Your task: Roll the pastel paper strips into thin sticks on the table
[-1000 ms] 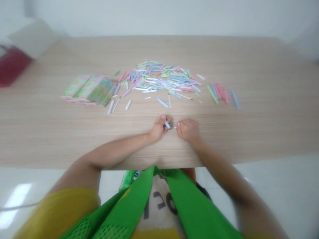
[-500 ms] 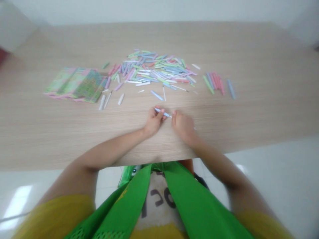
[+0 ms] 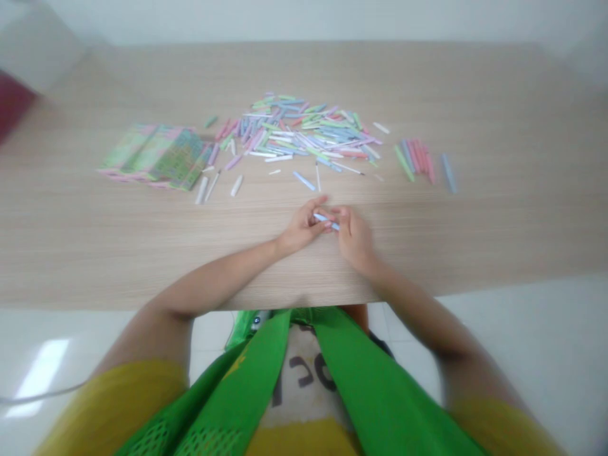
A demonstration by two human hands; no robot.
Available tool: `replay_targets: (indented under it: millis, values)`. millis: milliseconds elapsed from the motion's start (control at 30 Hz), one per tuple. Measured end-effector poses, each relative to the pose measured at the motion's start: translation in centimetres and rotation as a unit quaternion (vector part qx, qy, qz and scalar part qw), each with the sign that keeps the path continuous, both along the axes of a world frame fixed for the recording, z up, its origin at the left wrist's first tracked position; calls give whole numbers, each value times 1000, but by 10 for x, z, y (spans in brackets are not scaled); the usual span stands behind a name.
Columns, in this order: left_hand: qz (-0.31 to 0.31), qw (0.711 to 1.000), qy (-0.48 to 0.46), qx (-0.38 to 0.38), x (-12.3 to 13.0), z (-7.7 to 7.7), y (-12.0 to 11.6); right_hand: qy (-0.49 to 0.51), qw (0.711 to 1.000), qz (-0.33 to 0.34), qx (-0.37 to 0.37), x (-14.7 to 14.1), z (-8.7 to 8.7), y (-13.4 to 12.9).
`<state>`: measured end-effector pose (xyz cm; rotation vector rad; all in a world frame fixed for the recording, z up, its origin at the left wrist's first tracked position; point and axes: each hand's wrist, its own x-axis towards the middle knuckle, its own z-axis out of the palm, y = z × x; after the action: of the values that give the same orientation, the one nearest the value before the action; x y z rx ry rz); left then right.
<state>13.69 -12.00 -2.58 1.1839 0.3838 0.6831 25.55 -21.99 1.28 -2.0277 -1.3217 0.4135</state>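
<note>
A light blue pen (image 3: 321,217) lies slantwise between my two hands, just above the near part of the table. My left hand (image 3: 303,229) is closed on its left end, with the index finger stretched out beyond it. At the pen's right end are the bent fingers of my right hand (image 3: 355,237), pinching it; part of that end is hidden. Just past my hands lie a loose blue pen part (image 3: 304,181) and a thin white stick with a dark tip (image 3: 318,177).
A wide heap of pastel pen parts (image 3: 308,130) lies farther back. Several pink, blue and green pens (image 3: 414,159) form a row on the right, beside a single blue one (image 3: 449,173). Green-and-pink patterned packs (image 3: 152,158) sit at the left on the wooden table (image 3: 498,209).
My hands have come closer together. The white piece that showed at the pen's right end is out of sight, and blue now reaches my right fingers. The left index finger has straightened.
</note>
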Motion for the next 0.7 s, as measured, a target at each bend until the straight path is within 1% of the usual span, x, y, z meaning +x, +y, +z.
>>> replay_targets:
  millis: [100, 200, 333, 433, 533, 700]
  values:
    - [4, 1000, -8, -28, -1, 4, 1, 36, 995, 4, 90, 2, -8, -1]
    - [40, 997, 11, -64, -1, 11, -2, 23, 987, 0, 157, 2, -15, -2]
    - [67, 994, 35, -73, -2, 15, -12, -1, 976, -2, 219, 1, -20, -1]
    - [80, 993, 37, -83, -1, 14, -17, 5, 974, -9, 227, 0, -22, -1]
    - [84, 993, 31, -84, 0, 13, -17, 13, 978, -21, 205, -1, -26, -1]
    - [47, 998, 12, -38, -2, 14, -13, 46, 983, -27, 173, 4, -37, 1]
